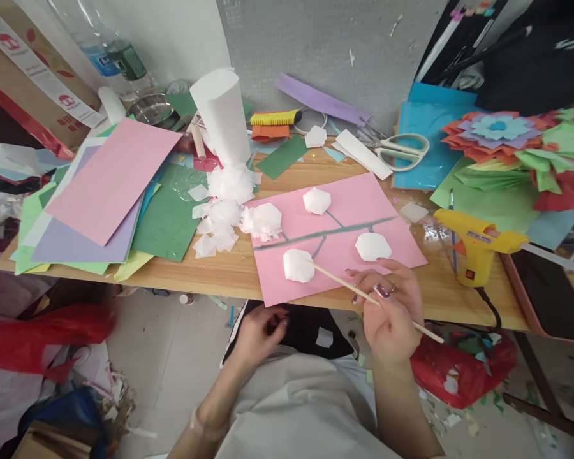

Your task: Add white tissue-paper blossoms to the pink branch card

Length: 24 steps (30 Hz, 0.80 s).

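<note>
My right hand (395,309) is closed around a thin wooden stick (342,280). The stick's far tip touches a white paper puff (299,265) at the near left of a pink sheet (373,191). A dark green branch (325,234) runs across this sheet. Other white puffs sit by its twigs: one at the top (316,200), one at the right (373,246) and a frillier one (263,221) at the left edge. Just below the table edge, above my lap, my left hand (261,331) has its fingers curled in; whatever they may hold is hidden.
Loose white paper pieces (220,213) lie left of the sheet, beside a standing white roll (222,115). Coloured paper (110,185) is stacked farther left. Scissors (402,152) lie behind; a yellow glue gun (478,245) and a phone (550,293) are at right.
</note>
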Motion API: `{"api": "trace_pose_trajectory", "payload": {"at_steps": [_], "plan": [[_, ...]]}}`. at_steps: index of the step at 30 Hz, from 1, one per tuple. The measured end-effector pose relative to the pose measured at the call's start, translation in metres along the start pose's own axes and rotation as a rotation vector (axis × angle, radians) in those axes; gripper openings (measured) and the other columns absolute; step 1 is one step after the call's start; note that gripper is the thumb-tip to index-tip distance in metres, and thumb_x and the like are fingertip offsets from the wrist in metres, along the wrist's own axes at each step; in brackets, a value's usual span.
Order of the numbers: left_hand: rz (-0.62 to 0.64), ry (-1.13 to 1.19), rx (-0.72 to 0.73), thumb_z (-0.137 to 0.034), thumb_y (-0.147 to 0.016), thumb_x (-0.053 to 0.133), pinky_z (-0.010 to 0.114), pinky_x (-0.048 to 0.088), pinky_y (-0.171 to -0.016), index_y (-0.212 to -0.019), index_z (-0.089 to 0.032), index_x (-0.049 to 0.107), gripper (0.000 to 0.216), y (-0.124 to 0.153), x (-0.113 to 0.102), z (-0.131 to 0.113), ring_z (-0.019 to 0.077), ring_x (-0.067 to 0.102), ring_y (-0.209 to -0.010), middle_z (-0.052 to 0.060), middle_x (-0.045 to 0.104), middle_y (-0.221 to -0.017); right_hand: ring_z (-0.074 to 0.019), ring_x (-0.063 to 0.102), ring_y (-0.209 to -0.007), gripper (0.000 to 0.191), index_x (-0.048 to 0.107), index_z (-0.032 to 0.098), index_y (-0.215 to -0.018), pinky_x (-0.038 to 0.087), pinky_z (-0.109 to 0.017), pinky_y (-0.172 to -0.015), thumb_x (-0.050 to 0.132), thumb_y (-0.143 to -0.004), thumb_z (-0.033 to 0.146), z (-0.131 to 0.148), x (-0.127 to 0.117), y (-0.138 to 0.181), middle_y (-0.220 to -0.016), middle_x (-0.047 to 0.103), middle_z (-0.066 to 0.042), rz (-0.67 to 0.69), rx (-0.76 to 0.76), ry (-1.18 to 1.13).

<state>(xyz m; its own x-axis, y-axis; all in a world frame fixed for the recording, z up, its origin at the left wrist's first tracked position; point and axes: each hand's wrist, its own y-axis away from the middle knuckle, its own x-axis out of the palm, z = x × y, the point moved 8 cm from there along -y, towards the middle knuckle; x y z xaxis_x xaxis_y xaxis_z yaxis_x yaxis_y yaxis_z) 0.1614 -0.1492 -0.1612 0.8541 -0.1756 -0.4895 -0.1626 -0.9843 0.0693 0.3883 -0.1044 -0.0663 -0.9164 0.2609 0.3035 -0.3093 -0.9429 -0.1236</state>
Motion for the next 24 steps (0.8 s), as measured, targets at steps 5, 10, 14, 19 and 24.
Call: {"api": "trace_pose_trajectory", "payload": {"at_steps": [5,10,14,19,24], "plan": [[0.437,-0.211,0.138,-0.041,-0.077,0.078,0.043,0.053,-0.094,-0.116,-0.022,0.071,0.043,-0.018,0.078,-0.018,0.0294,0.065,-0.107,0.013,0.069,-0.114,-0.0209,0.057,-0.065,0.031,0.060,0.025,-0.112,0.049,-0.050,-0.090,0.053,-0.082,0.021,0.014,-0.012,0.002,-0.056,0.058,0.004,-0.099,-0.092,0.024],[0.472,-0.180,0.089,-0.018,-0.081,0.070,0.043,0.052,-0.091,-0.086,-0.020,0.072,0.005,-0.022,0.087,-0.021,0.0284,0.064,-0.102,0.010,0.069,-0.097,-0.0216,0.059,-0.063,0.029,0.059,0.026,-0.111,0.049,-0.052,-0.088,0.053,-0.082,0.023,0.016,-0.014,0.007,-0.055,0.056,0.005,-0.128,-0.078,0.070],[0.496,-0.015,0.040,-0.016,-0.082,0.068,0.032,0.055,-0.079,-0.075,-0.019,0.065,0.009,-0.014,0.068,-0.031,0.0194,0.068,-0.087,0.006,0.073,-0.091,-0.0224,0.060,-0.065,0.029,0.060,0.026,-0.111,0.049,-0.052,-0.088,0.055,-0.083,0.025,0.017,-0.016,0.007,-0.055,0.056,0.005,-0.128,-0.064,0.072],[0.401,0.637,-0.180,-0.030,-0.079,0.076,0.027,0.055,-0.064,-0.079,-0.019,0.062,0.019,-0.010,0.008,-0.062,0.0155,0.069,-0.070,0.005,0.074,-0.082,-0.0202,0.058,-0.062,0.031,0.060,0.026,-0.111,0.048,-0.045,-0.082,0.053,-0.082,0.018,0.019,-0.010,0.002,-0.053,0.059,0.005,-0.001,-0.054,0.024],[-0.011,0.715,-0.099,-0.029,-0.082,0.075,0.026,0.052,-0.068,-0.082,-0.020,0.071,0.010,-0.033,-0.052,-0.078,0.0133,0.062,-0.071,0.003,0.068,-0.079,-0.0198,0.056,-0.057,0.031,0.059,0.024,-0.112,0.046,-0.045,-0.077,0.051,-0.083,0.017,0.013,-0.003,0.003,-0.051,0.058,0.005,0.080,-0.025,-0.026]]}}
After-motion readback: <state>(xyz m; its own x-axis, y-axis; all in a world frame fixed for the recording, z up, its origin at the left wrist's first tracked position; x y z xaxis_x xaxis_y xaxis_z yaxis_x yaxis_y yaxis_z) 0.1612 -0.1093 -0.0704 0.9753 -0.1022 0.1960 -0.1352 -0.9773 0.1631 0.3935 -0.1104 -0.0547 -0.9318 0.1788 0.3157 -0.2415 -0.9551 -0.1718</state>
